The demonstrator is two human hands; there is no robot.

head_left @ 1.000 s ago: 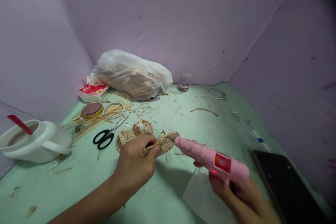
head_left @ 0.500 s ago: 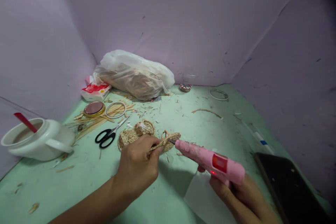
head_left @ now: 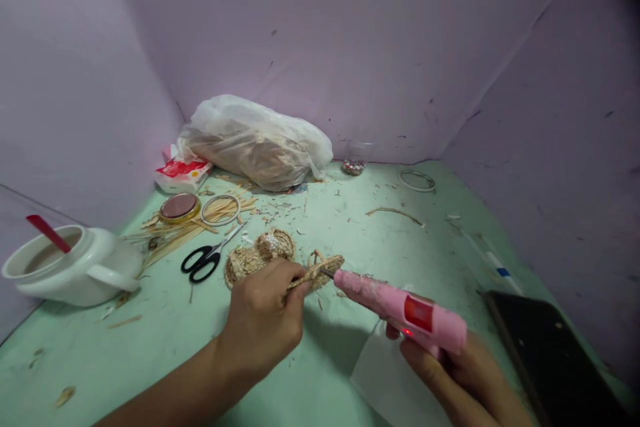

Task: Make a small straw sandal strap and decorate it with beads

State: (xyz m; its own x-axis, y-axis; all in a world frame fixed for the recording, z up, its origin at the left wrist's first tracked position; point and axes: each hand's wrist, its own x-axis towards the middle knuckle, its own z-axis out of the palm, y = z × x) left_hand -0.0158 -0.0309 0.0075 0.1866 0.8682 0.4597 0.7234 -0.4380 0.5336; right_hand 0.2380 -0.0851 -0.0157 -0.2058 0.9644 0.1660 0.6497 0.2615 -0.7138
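Note:
My left hand [head_left: 270, 307] is closed, thumb and fingers pinching a braided straw piece [head_left: 323, 271] with a small loop standing up on it. In my right hand [head_left: 450, 373] is a pink glue gun [head_left: 400, 307], its red light lit. The gun's metal nozzle meets or nearly meets the braid; I cannot tell which. Just behind my left hand lies another woven straw piece [head_left: 245, 260], rounded, with small white beads on it. Part of it is hidden by my knuckles. Black-handled scissors [head_left: 205, 263] lie to its left.
A white pot [head_left: 100, 267] with a red stick stands at left. Straw strips, a round tin [head_left: 180, 207] and a ring [head_left: 220, 210] lie behind the scissors. Farther back are a plastic bag [head_left: 255, 140] and a bead jar [head_left: 354, 165]. At right lies a dark phone-like slab [head_left: 550, 353].
Very little differs. The glue gun's tip and the braided piece have shifted slightly; my left hand keeps its pinch and my right hand its hold on the gun.

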